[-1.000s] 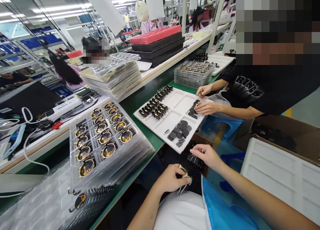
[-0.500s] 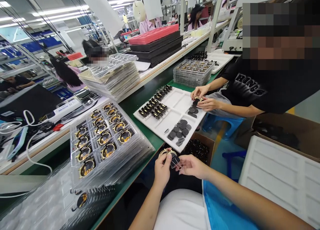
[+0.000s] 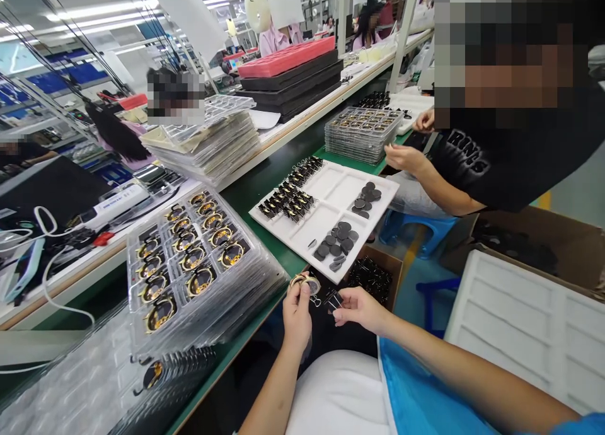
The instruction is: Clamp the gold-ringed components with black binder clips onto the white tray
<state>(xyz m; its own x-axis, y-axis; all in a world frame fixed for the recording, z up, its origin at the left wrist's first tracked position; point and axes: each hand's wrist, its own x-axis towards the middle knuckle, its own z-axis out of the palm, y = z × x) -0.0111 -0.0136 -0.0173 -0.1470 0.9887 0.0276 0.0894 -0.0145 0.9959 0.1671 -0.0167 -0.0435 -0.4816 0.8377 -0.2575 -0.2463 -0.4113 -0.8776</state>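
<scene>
My left hand point(image 3: 298, 312) pinches a round gold-rimmed watch case point(image 3: 309, 285) near the green table's edge. My right hand point(image 3: 360, 307) is closed on a black binder clip point(image 3: 333, 301), just right of the case and apart from it. Beyond them lies a white divided tray point(image 3: 302, 234), with black clips point(image 3: 288, 198) at its left and dark round discs point(image 3: 338, 239) in its nearer right compartment. To the left, a clear plastic tray point(image 3: 184, 299) holding gold watch cases point(image 3: 193, 256) tops a tall stack.
A co-worker's hand point(image 3: 406, 157) is beyond the white tray. A cardboard box of black clips point(image 3: 371, 277) stands below it. Stacked clear trays point(image 3: 362, 132) stand at the back, and a white panel point(image 3: 510, 328) is at right.
My hands have moved apart; the clip has come away from the watch case, whose face now shows. The co-worker's hands have separated and drawn back from the white tray.
</scene>
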